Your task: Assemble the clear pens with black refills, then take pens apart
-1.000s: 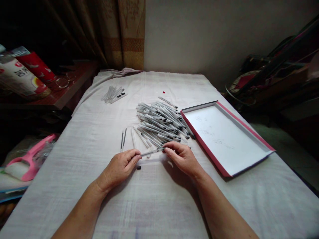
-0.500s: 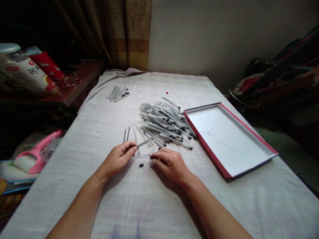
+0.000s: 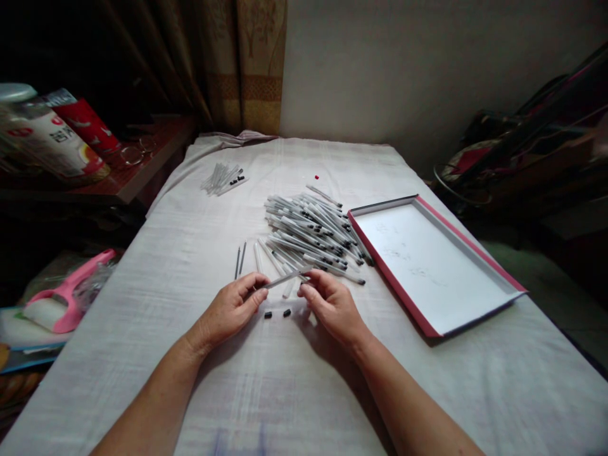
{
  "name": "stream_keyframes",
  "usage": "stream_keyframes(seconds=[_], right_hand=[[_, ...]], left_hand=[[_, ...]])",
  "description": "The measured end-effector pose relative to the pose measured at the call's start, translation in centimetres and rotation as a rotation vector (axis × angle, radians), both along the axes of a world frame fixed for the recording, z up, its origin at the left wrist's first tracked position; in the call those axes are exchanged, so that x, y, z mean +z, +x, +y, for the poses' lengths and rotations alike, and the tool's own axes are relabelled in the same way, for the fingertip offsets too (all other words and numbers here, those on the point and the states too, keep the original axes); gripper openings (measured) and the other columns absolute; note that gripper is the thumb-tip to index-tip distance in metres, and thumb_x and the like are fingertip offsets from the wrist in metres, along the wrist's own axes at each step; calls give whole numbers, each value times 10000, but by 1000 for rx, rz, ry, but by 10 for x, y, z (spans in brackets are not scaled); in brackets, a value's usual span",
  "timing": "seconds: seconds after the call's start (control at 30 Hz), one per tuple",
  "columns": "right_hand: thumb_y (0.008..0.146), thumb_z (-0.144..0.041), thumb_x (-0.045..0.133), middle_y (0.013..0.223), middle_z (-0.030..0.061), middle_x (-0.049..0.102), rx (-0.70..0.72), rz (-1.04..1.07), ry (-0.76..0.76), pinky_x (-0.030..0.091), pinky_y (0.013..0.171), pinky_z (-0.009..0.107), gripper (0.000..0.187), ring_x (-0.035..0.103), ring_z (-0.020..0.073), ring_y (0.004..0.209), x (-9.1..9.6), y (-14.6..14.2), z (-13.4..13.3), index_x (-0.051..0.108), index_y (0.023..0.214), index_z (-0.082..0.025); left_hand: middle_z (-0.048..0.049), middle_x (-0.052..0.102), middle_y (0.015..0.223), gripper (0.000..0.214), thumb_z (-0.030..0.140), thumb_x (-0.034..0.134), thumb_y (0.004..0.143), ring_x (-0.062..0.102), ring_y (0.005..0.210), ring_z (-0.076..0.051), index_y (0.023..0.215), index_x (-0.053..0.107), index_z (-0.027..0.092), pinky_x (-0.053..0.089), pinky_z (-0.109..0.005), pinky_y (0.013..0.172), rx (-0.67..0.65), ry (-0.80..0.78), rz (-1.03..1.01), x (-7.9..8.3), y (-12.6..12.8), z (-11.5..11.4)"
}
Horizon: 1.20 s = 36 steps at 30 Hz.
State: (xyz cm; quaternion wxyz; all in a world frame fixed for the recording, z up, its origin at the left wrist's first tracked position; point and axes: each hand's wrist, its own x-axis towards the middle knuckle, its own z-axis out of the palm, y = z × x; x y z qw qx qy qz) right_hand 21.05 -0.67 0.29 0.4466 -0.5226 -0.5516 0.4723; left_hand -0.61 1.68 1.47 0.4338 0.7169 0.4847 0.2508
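2nd blk cap [image 3: 287, 313] now lies just L of R hand [image 3: 335, 308], next to the other cap [image 3: 268, 315], so the pen [image 3: 286, 277], pinched by L hand [image 3: 235, 308] & reaching R hand, looks uncapped; can't tell if R grips too.

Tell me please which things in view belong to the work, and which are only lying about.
Seems to belong:
slim pen, held by the left hand, its other end at the right hand
two black caps
two dark refills
large pen pile
perhaps the pink-edged tray

Seems only lying about:
eyeglasses
labelled jar
red container
pink handle
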Motion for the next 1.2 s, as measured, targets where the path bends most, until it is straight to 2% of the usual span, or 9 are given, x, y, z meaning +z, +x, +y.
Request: stream_keyframes(seconds=[0.1,0.2,0.33,0.43,0.53,0.73,1.03,1.13,1.2], right_hand=[[778,-440,671,699,11,659,-60,281,-156,404,463,211,426,518,101,520,7,2,4,639,1115,-182],[703,-430,738,662,8,637,-116,364,-190,345,418,193,331,489,90,512,12,4,6,693,912,-177],[641,-393,786,667,19,664,-131,367,-258,310,391,179,307,498,91,518,12,6,7,711,844,-175],[642,-400,785,725,51,713,-111,417,-301,303,381,171,346,525,94,523,10,6,6,725,890,-166],[659,-413,770,755,70,734,-97,455,-319,302,369,162,356,543,92,519,9,6,6,739,911,-163],[668,-407,763,753,70,739,-94,433,-312,307,351,146,299,543,84,501,10,5,6,730,833,-160],[670,-433,739,694,50,726,-101,314,-265,310,336,155,294,543,86,473,10,3,6,692,771,-162],[678,-442,727,690,41,718,-157,298,-229,315,338,159,295,533,83,467,12,5,8,670,766,-166],[667,-440,739,671,34,710,-208,338,-242,299,333,153,308,524,81,456,12,9,10,654,783,-167]], left_hand=[[-40,688,915,228,350,531,883,629,820,-171,996,658,199,492,-272,760,-34,89,37,2,4,-3],[-52,709,946,235,356,579,855,645,873,-187,1000,683,203,500,-289,800,11,98,24,5,5,-4],[-52,709,912,304,413,695,743,662,775,-181,942,670,184,529,-258,641,221,-42,-173,11,3,-1],[-9,676,731,324,419,758,669,594,546,-120,852,637,180,452,-207,464,312,-149,-319,15,0,1],[33,608,561,355,421,794,629,479,415,-74,820,626,174,349,-174,387,358,-181,-383,17,-1,2],[22,608,515,409,464,805,619,455,396,-69,820,625,157,330,-169,388,427,-188,-428,12,-4,5],[24,610,513,363,429,798,641,453,385,-66,818,633,158,323,-167,374,412,-153,-406,10,-7,6],[23,609,519,323,395,791,651,502,416,-82,798,625,160,355,-170,382,452,-87,-473,12,-12,9],[34,598,518,312,369,795,632,531,440,-91,780,609,167,365,-168,381,540,-2,-570,15,-17,14]])
